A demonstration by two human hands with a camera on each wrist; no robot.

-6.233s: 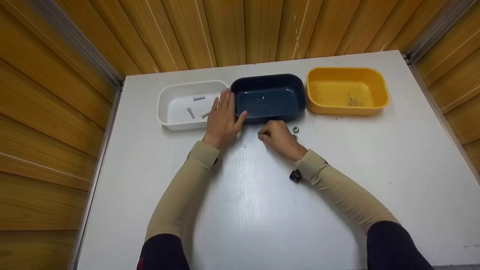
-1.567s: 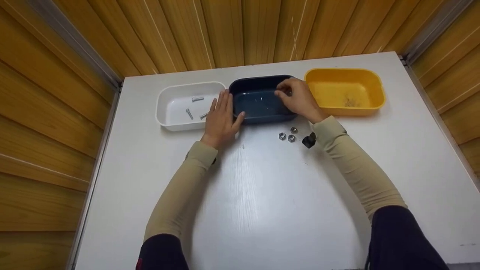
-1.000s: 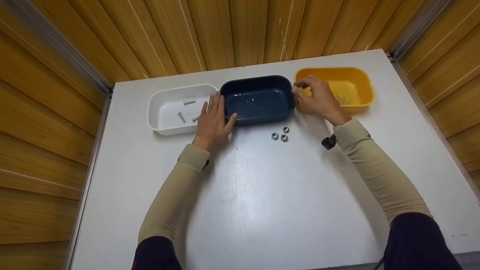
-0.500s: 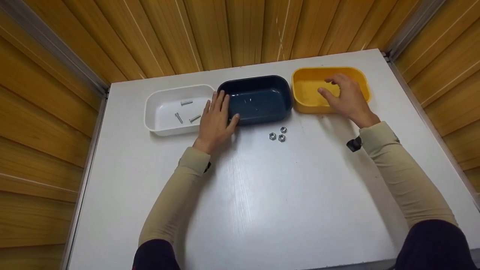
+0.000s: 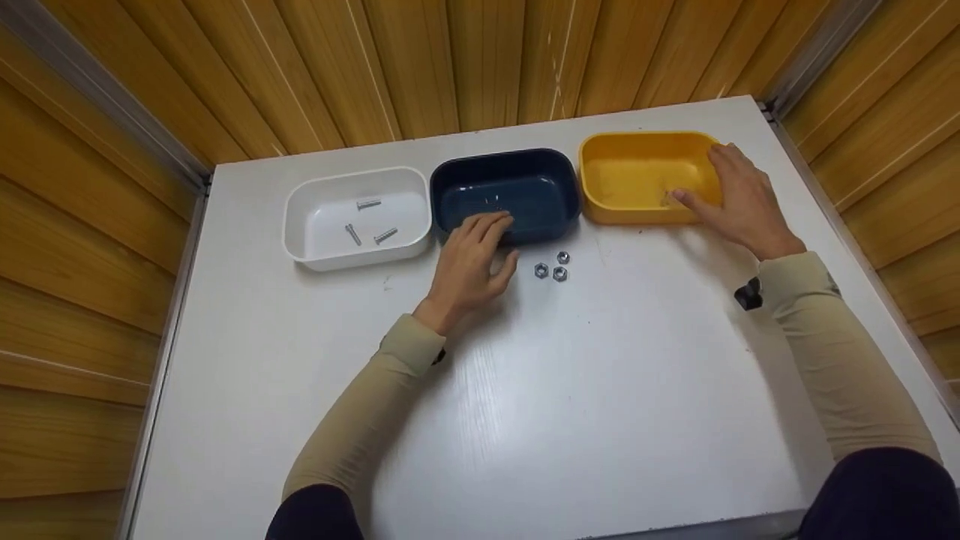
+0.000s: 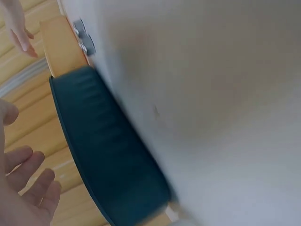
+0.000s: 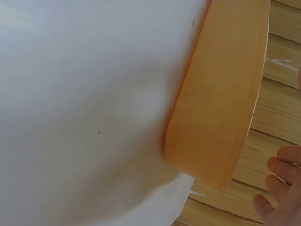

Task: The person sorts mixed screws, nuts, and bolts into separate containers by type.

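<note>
My left hand point(image 5: 469, 270) hovers at the front edge of the dark blue container point(image 5: 551, 234), fingers loosely bent and holding nothing; the left wrist view shows the fingers point(image 6: 35, 174) apart from its wall. Over the right end of the yellow container point(image 5: 637, 217) is my right hand point(image 5: 742, 202), thumb and fingers spread. Whether it touches the rim I cannot tell. Three hex nuts point(image 5: 560, 274) lie on the table in front of the dark blue container. Inside that container a few tiny bright specks show, too small to identify.
At the left, a white container point(image 5: 315, 260) with three bolts point(image 5: 385, 236) in it stands beside the dark blue one. All three containers form a row along the back of the white table point(image 5: 585, 405). Wood-patterned panels point(image 5: 480, 67) rise behind and at both sides.
My right hand has moved from the dark blue container to the yellow container's right end, its fingers spreading. My left hand has left the rims of the white and dark blue containers, shifting right.
</note>
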